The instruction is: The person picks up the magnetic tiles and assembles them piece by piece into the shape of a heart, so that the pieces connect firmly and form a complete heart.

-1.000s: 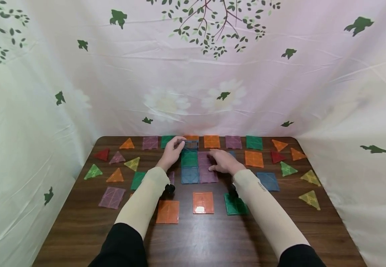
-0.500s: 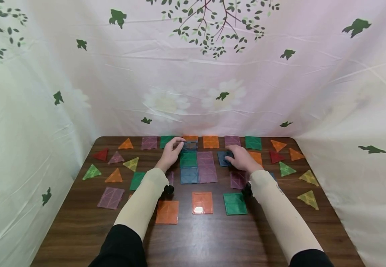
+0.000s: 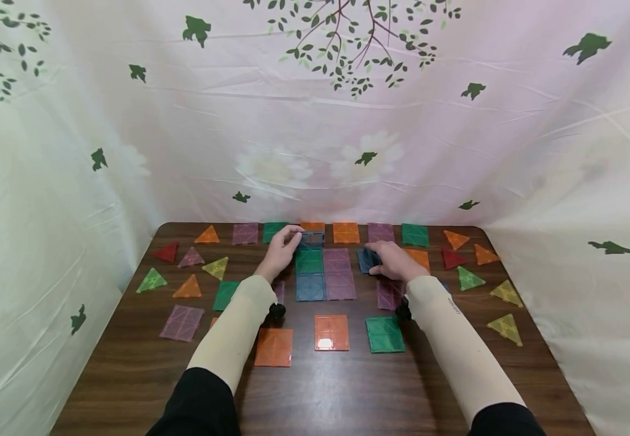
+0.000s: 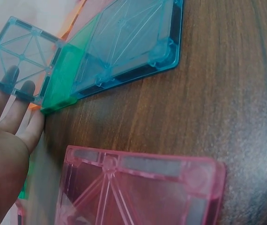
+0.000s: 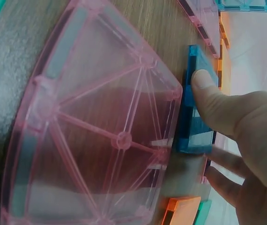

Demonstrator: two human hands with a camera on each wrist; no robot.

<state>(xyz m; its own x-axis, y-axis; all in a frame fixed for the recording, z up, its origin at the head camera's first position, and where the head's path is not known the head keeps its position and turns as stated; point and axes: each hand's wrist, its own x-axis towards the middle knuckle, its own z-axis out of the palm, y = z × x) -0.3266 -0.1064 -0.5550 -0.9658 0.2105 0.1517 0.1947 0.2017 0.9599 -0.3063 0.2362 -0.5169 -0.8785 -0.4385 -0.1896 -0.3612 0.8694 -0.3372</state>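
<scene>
In the head view, a two-by-two block of square magnetic tiles lies mid-table: a green tile (image 3: 309, 261), a blue tile (image 3: 311, 286) and two purple tiles (image 3: 338, 272). My left hand (image 3: 280, 251) holds another blue tile (image 4: 25, 58) upright at the green tile's far edge; its fingers show through the clear plastic. To the right of the block, my right hand (image 3: 395, 261) grips a separate blue tile (image 5: 189, 136), with the thumb on its face and the fingers at its other side. Whether this tile is lifted off the table cannot be told.
Square tiles line the back edge, among them an orange tile (image 3: 346, 232). Triangular tiles lie at both sides, such as a red triangle (image 3: 453, 258). In front are an orange tile (image 3: 332, 332) and a green tile (image 3: 385, 335). A purple tile (image 5: 119, 140) lies under the right wrist.
My right hand has left the purple tiles, moved right and taken hold of the separate blue tile. My left hand stays in place with the upright tile.
</scene>
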